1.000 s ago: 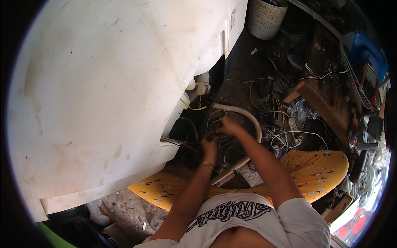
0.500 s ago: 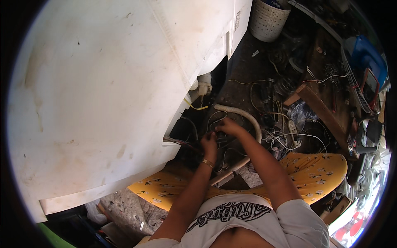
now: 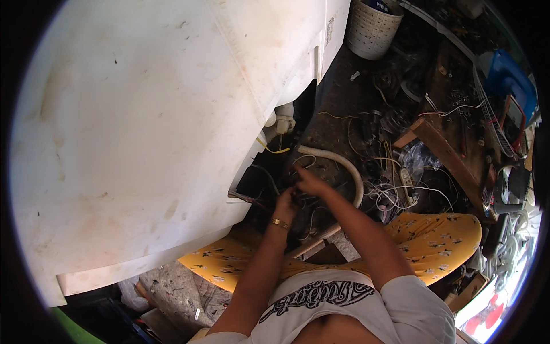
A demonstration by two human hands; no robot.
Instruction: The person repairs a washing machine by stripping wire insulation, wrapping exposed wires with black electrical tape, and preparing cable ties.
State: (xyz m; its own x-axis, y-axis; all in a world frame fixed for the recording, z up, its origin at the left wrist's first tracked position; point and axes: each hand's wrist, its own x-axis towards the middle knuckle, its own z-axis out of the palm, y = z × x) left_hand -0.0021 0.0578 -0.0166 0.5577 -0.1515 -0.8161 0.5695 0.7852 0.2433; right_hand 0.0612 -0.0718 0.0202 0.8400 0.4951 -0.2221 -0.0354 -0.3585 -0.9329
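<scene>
A bundle of thin wires (image 3: 243,198) comes out of the lower corner opening of a large white appliance casing (image 3: 143,132) and runs to my left hand (image 3: 286,204). That hand is closed, its fingers pinched around the wires. Just beyond it and to the right, my right hand (image 3: 311,182) reaches in with its index finger forward, at a thin pale wire (image 3: 312,157) that curves in a loop. The fingers seem to grip this wire, but the fingertips are dark and partly hidden. A thick beige hose (image 3: 349,167) bends around the right side of both hands.
Inside the casing's opening sit a whitish plastic part (image 3: 285,121) and a yellow tube (image 3: 275,150). To the right lie tangled white cords (image 3: 389,195), a power strip (image 3: 408,186) and a brown wooden frame (image 3: 447,157). A white perforated bucket (image 3: 372,30) stands at the back.
My right hand has shifted slightly left and nearer to me, with its index finger now stretched forward. My left hand has dropped a little nearer. The pale wire's loop looks smaller.
</scene>
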